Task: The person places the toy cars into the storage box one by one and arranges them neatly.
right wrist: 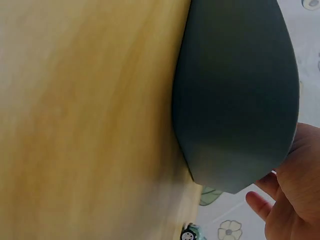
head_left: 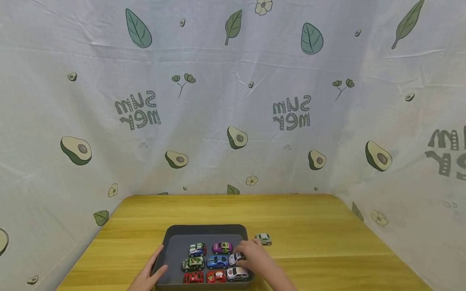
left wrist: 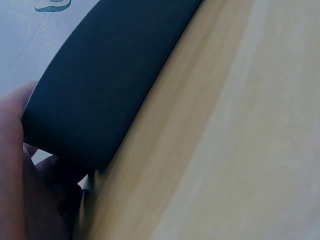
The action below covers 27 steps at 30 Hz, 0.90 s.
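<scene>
A dark grey tray [head_left: 204,229] holds several small toy cars. My left hand [head_left: 147,273] grips the tray's left wall, thumb over the rim; in the left wrist view part of that hand [left wrist: 12,155] shows at the tray's corner. Inside the tray's right side, my right hand [head_left: 256,256] pinches a white toy car [head_left: 236,258] between fingers and thumb. Around it lie a blue car [head_left: 217,262], a purple car [head_left: 222,247] and a white-and-purple car [head_left: 238,274]. The right wrist view has the tray's outer wall [right wrist: 235,95] hiding the fingertips.
Outside the tray, a pale green toy car [head_left: 263,239] stands on the wooden table [head_left: 327,250] just beyond the right hand. Two red cars, including one at the front [head_left: 193,277], and a camouflage car [head_left: 193,264] sit inside. A printed curtain [head_left: 204,121] surrounds the table.
</scene>
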Motion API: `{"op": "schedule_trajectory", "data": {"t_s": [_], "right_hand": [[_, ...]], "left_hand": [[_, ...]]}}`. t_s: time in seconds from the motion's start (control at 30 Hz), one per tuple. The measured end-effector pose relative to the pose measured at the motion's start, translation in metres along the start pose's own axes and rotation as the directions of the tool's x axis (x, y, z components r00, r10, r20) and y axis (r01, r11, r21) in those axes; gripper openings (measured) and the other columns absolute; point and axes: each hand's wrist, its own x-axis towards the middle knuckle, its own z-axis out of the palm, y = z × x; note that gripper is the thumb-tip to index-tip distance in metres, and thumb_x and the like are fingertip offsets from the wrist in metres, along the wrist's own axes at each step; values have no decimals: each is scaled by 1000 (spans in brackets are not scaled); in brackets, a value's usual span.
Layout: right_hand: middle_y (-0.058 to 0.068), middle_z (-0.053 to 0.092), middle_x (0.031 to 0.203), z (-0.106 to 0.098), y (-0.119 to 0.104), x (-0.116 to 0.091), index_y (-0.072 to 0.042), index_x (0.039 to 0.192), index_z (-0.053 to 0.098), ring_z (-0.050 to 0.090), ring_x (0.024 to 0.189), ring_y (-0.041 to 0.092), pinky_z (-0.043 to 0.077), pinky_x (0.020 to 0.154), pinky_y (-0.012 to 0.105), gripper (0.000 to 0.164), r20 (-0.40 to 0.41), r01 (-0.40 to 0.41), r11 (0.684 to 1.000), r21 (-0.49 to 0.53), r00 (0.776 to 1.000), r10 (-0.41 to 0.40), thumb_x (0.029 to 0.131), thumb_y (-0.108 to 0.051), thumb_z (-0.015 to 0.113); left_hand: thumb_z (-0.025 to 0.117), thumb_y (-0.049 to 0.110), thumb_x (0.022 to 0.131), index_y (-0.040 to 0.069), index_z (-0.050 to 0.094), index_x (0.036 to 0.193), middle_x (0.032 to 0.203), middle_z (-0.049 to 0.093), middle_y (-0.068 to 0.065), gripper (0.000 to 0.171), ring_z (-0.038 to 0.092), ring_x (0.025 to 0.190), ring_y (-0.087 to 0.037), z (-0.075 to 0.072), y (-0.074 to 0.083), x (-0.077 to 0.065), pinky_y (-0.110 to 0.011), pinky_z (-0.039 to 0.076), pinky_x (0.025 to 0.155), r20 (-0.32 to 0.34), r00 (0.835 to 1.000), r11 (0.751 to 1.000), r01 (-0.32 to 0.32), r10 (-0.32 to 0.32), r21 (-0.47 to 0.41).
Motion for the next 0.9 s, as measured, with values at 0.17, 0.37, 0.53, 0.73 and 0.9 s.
{"op": "schedule_trajectory", "data": {"t_s": [0.17,0.37,0.53,0.73,0.9], "right_hand": [[-8,68,91,4,1,2,-18,95,69,61,87,8,42,80,39,24,15,-22,999,30,1000,21,73,-28,73],[-7,70,93,7,3,4,-17,95,70,63,87,9,41,82,39,23,23,-37,998,57,999,35,74,-27,72],[-6,70,93,7,5,4,-16,96,69,63,88,9,42,83,41,24,20,-34,994,99,999,32,75,-27,71],[-1,68,101,1,10,-1,-13,105,66,61,96,17,42,88,49,30,-99,-42,981,191,993,62,77,-23,69],[6,67,106,-4,22,-4,-9,109,65,62,98,24,46,88,48,34,-277,-66,972,225,952,128,76,-19,70]], "left_hand": [[51,42,89,6,16,146,146,14,-32,76,17,129,-56,1,0,1,-64,39,89,0,1000,1000,1,-1,-4],[50,42,90,6,17,146,146,14,-31,75,17,129,-56,1,1,2,-65,38,89,-2,1000,1000,13,-13,17],[50,41,90,6,17,146,146,15,-32,74,17,129,-56,1,2,3,-66,38,90,2,1000,1000,10,-10,20],[51,43,89,6,16,146,147,14,-31,76,14,129,-56,0,0,2,-68,35,91,-3,1000,1000,11,-11,2],[51,43,89,6,16,146,146,14,-31,77,14,129,-56,0,0,1,-68,35,90,-3,1000,1000,4,-4,-1]]}}
